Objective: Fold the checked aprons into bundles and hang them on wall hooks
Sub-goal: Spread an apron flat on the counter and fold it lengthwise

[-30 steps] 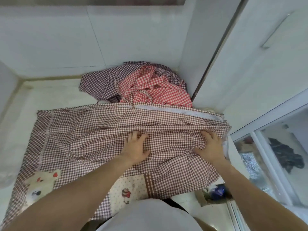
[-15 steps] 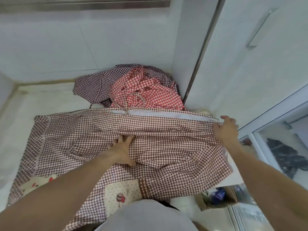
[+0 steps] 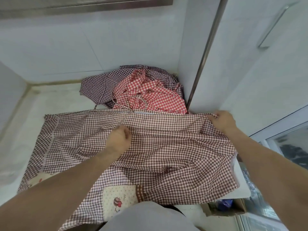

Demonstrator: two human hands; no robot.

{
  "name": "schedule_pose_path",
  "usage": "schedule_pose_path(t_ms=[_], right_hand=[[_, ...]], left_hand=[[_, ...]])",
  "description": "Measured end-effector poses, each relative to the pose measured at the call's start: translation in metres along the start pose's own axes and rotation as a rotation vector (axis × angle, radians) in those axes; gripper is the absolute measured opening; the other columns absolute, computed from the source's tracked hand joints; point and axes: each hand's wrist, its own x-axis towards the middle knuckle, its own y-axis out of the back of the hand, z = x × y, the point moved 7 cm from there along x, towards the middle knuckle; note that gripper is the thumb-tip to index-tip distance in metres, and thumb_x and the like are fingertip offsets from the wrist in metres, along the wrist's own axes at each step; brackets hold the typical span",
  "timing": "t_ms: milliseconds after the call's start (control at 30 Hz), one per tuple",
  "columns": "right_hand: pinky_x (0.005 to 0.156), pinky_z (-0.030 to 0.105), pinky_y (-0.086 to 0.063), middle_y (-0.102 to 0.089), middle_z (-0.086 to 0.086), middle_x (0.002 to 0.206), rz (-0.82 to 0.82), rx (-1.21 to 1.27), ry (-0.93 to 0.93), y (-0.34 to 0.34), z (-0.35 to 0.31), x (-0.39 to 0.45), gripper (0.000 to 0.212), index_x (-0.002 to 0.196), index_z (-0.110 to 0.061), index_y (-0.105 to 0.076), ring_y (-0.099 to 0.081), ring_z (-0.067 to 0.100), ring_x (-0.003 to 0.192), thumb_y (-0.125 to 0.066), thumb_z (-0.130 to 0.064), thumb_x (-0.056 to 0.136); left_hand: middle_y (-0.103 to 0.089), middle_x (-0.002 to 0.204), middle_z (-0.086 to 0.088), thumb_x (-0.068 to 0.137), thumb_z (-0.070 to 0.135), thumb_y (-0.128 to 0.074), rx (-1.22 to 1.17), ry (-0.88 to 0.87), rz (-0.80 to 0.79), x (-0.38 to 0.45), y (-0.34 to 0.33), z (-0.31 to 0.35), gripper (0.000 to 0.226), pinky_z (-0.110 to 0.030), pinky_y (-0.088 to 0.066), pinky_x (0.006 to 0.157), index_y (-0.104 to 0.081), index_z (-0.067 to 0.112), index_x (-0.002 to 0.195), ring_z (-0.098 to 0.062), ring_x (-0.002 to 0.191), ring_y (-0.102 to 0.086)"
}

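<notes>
Bare counter (image 3: 55, 104) left, heaped aprons (image 3: 143, 92) behind, cabinet (image 3: 250, 72) perhaps crowding right

The spread apron (image 3: 166, 147) lies across the table (image 3: 63, 100), its near edge hanging toward the person. Behind it, in the far right corner against the wall, 2 more aprons sit heaped: the top apron (image 3: 150, 95) on the lower apron (image 3: 100, 87). The left hand (image 3: 118, 139) grips the spread apron's middle; the right hand (image 3: 222, 121) pinches its far right corner. A box (image 3: 225, 209) sits below the table's right end.
</notes>
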Motion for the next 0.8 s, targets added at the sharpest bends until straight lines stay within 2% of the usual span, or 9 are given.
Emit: schedule_pose_path(t_ms=[100, 167, 267, 367, 467, 533, 633, 733, 800], right_hand=[[0.086, 0.039, -0.048, -0.063, 0.014, 0.095, -0.077, -0.07, -0.05, -0.009, 0.004, 0.001, 0.028, 0.083, -0.009, -0.062, -0.054, 0.027, 0.085, -0.06, -0.035, 0.094], [0.084, 0.038, -0.049, -0.062, 0.01, 0.088, -0.091, -0.116, -0.044, -0.013, 0.003, 0.004, 0.027, 0.074, -0.011, -0.058, -0.055, 0.028, 0.084, -0.063, -0.032, 0.09], [0.087, 0.042, -0.052, -0.061, 0.006, 0.085, -0.093, -0.142, -0.031, -0.013, -0.002, 0.004, 0.027, 0.071, -0.018, -0.056, -0.061, 0.031, 0.091, -0.065, -0.037, 0.087], [0.09, 0.043, -0.051, -0.067, 0.009, 0.097, -0.085, -0.202, 0.013, -0.01, -0.009, 0.001, 0.024, 0.081, -0.018, -0.062, -0.062, 0.033, 0.097, -0.064, -0.04, 0.088], [0.092, 0.043, -0.051, -0.067, 0.009, 0.101, -0.071, -0.206, 0.048, -0.005, -0.01, 0.002, 0.024, 0.094, -0.017, -0.069, -0.061, 0.033, 0.102, -0.064, -0.04, 0.09], [0.091, 0.043, -0.051, -0.065, 0.006, 0.094, -0.069, -0.199, 0.065, -0.003, -0.007, 0.005, 0.023, 0.092, -0.019, -0.07, -0.062, 0.032, 0.1, -0.063, -0.041, 0.091], [0.087, 0.043, -0.052, -0.064, 0.002, 0.085, -0.062, -0.192, 0.07, -0.003, -0.002, 0.004, 0.027, 0.085, -0.02, -0.069, -0.063, 0.03, 0.093, -0.063, -0.045, 0.091], [0.088, 0.043, -0.052, -0.069, 0.011, 0.1, -0.009, -0.191, 0.037, 0.001, 0.0, 0.001, 0.031, 0.099, -0.012, -0.073, -0.062, 0.033, 0.097, -0.063, -0.041, 0.092], [0.094, 0.047, -0.049, -0.063, 0.017, 0.115, 0.042, -0.188, 0.018, 0.003, 0.0, -0.004, 0.033, 0.114, -0.009, -0.068, -0.056, 0.036, 0.109, -0.065, -0.033, 0.091]], left_hand=[[-0.054, 0.11, -0.01, 0.091, 0.009, -0.059, -0.001, -0.1, 0.093, 0.009, 0.008, 0.016, 0.014, -0.035, -0.05, 0.066, -0.06, 0.005, 0.105, -0.022, 0.075, -0.056], [-0.051, 0.12, -0.012, 0.092, 0.007, -0.056, 0.03, -0.172, 0.097, 0.022, 0.009, 0.03, 0.022, -0.035, -0.052, 0.066, -0.059, 0.005, 0.115, -0.024, 0.076, -0.057], [-0.045, 0.136, -0.01, 0.097, 0.01, -0.05, 0.092, -0.197, -0.008, 0.043, 0.005, 0.043, 0.037, -0.041, -0.054, 0.082, -0.052, 0.01, 0.133, -0.03, 0.099, -0.061], [-0.037, 0.146, -0.009, 0.098, 0.015, -0.052, 0.185, -0.105, -0.174, 0.062, -0.003, 0.042, 0.046, -0.043, -0.048, 0.098, -0.043, 0.014, 0.144, -0.032, 0.118, -0.055], [-0.047, 0.137, -0.01, 0.097, 0.022, -0.056, 0.302, -0.068, -0.233, 0.079, -0.003, 0.04, 0.035, -0.042, -0.047, 0.1, -0.055, 0.016, 0.132, -0.031, 0.116, -0.056], [-0.06, 0.123, -0.012, 0.098, 0.021, -0.053, 0.386, -0.078, -0.201, 0.091, 0.0, 0.045, 0.025, -0.042, -0.049, 0.094, -0.063, 0.013, 0.119, -0.031, 0.108, -0.06], [-0.064, 0.114, -0.016, 0.099, 0.016, -0.046, 0.409, -0.057, -0.111, 0.103, 0.01, 0.048, 0.024, -0.043, -0.051, 0.088, -0.062, 0.008, 0.114, -0.034, 0.102, -0.062], [-0.061, 0.116, -0.019, 0.096, 0.016, -0.054, 0.276, -0.03, -0.046, 0.108, 0.015, 0.043, 0.023, -0.042, -0.05, 0.088, -0.06, 0.005, 0.115, -0.037, 0.104, -0.06], [-0.053, 0.126, -0.02, 0.092, 0.014, -0.06, 0.177, -0.003, -0.029, 0.106, 0.013, 0.04, 0.033, -0.045, -0.049, 0.093, -0.053, 0.004, 0.123, -0.038, 0.11, -0.057]])
